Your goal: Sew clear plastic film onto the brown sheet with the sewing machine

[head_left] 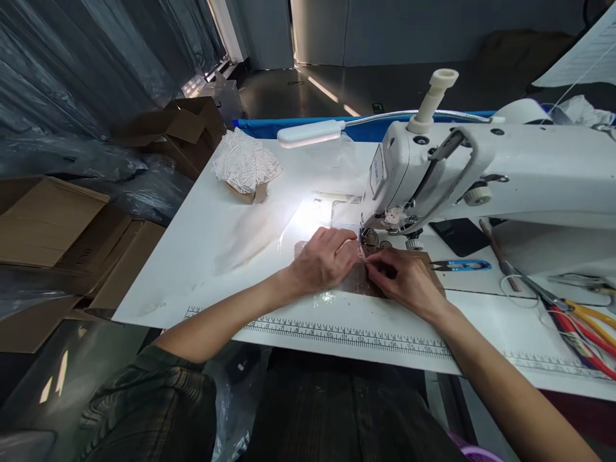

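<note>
A white sewing machine (481,167) stands on the white table (202,256). A thin brownish piece of fabric (359,279) lies under its needle area. My left hand (325,256) rests on the fabric just left of the presser foot, fingers curled and pressing it down. Just right of it, my right hand (407,279) pinches the fabric's edge close to the needle. The two hands almost touch at the fingertips.
A lit gooseneck lamp (310,133) hangs over the table. A bundle of white lace (245,163) sits at the back left. Blue thread snips (462,265), scissors and red and yellow tools (584,324) lie right. Cardboard boxes (62,237) stand left. A printed ruler (337,330) runs along the front edge.
</note>
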`<state>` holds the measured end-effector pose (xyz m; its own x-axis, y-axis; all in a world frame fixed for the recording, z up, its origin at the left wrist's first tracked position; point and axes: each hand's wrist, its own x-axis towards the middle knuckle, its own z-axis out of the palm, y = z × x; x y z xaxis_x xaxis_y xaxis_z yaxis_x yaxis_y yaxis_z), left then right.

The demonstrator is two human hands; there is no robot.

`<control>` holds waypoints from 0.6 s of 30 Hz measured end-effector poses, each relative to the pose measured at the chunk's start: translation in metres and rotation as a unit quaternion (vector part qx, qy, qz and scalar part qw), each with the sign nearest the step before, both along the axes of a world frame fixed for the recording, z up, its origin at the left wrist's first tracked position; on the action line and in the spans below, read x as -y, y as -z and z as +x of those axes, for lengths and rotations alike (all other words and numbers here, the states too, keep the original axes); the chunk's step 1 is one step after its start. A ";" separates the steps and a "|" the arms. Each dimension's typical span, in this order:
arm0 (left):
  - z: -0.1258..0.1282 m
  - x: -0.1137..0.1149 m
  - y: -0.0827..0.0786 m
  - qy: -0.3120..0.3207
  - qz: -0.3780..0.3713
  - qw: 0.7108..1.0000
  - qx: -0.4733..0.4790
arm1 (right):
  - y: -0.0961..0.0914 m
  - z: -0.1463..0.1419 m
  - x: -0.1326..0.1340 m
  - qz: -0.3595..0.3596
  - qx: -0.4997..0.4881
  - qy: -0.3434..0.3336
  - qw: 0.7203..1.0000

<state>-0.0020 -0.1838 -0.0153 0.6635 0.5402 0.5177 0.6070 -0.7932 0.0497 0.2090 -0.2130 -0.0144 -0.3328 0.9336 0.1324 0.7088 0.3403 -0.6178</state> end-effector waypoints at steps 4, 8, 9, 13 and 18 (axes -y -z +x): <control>0.009 0.007 0.003 0.053 0.006 0.998 -0.018 | 0.004 -0.005 0.003 0.045 0.077 -0.025 0.996; 0.000 -0.004 0.009 0.088 -0.095 0.991 -0.040 | -0.007 0.001 0.000 0.030 0.065 -0.094 0.993; -0.004 -0.007 0.009 0.097 -0.114 0.988 -0.035 | -0.012 0.005 -0.002 0.011 0.049 -0.108 0.993; -0.013 -0.011 0.005 0.111 -0.138 0.984 -0.004 | -0.023 0.020 -0.012 -0.054 0.054 -0.072 0.994; -0.011 -0.009 0.002 0.095 -0.091 0.991 -0.010 | -0.007 0.018 -0.020 0.004 0.119 -0.058 0.991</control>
